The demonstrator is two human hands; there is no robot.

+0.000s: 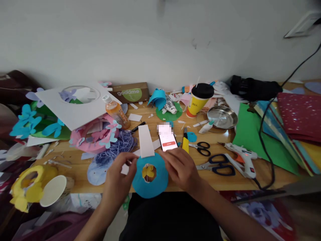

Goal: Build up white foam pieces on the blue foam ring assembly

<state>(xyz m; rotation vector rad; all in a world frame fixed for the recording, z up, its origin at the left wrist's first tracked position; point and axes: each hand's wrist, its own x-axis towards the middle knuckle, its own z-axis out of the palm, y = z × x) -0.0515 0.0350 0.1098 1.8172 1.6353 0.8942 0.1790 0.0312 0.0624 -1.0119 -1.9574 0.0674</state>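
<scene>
A blue paper ring with a round hole is at the table's front edge, between my two hands. A small yellow flower-like piece shows in its hole. My left hand is closed, thumb and forefinger pinching the ring's upper left edge. At its upper right edge, my right hand has its fingers curled onto the rim, just below a lit phone. A white rectangular strip lies directly beyond the ring and meets its top edge. My right fingertips are partly hidden.
Scissors, a yellow utility knife and a white glue gun lie to the right. A lidded yellow cup and a drink bottle stand farther back. Purple shredded paper and a pink flowered ring are left.
</scene>
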